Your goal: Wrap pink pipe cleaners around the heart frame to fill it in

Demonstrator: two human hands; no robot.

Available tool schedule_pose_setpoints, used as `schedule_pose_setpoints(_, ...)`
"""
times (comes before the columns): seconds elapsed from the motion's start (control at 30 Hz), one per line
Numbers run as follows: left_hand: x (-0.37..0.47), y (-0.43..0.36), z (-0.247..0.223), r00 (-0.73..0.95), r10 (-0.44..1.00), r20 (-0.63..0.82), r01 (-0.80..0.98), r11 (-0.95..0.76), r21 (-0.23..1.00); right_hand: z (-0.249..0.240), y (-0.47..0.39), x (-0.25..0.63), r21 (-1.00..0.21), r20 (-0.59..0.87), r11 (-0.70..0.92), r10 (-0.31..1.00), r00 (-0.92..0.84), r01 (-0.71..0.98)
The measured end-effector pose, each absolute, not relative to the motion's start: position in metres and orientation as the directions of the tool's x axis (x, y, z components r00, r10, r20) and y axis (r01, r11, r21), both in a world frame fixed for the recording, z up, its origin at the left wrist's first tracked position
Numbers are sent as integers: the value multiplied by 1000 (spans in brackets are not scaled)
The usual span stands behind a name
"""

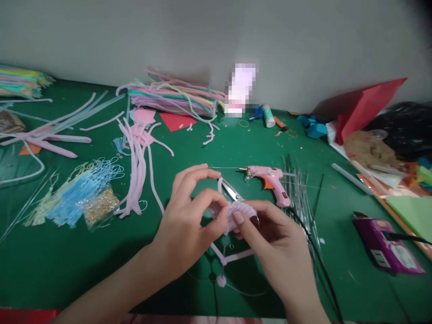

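Observation:
Between my two hands is a lilac pipe cleaner piece [248,210], wound into a ribbed, fuzzy shape. My left hand [194,211] pinches its left side with thumb and index finger, the other fingers raised. From the right, my right hand [278,243] grips it with the thumb on top. Scissors [232,190] show just beyond the piece; whether they lie on the table or rest in my right hand I cannot tell. Below the hands hang or lie a bent lilac strip [223,260] and a small lilac pompom [221,281] on a thin line.
A pink glue gun [270,177] lies ahead on the right, its black cord [315,247] running toward me beside thin wires [299,193]. Lilac pipe cleaners [137,175], blue tassels [72,198] and a bag of gold beads [100,207] lie left. A purple device [388,247] sits right.

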State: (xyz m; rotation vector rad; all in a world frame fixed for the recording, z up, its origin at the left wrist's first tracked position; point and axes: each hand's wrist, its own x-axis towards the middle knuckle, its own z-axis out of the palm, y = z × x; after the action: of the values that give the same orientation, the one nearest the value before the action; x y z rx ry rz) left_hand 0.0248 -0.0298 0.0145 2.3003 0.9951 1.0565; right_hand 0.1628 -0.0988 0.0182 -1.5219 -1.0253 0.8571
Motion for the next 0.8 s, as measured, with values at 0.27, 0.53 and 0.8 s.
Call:
schedule_pose_setpoints(0.27, 22, -26, 21, 484, 801, 352, 493, -582, 646, 11, -103, 160, -981, -25, -88, 940, 339, 173)
schedule_pose_setpoints(0.53, 19, -17, 32, 619, 697, 362, 504, -707, 496, 10, -102, 155, -985, -5, -58, 952, 307, 163)
schedule_pose_setpoints(0.8, 9, 12, 45, 734, 679, -2, 466, -501, 729, 12, -104, 157, -991, -29, -61, 968, 251, 120)
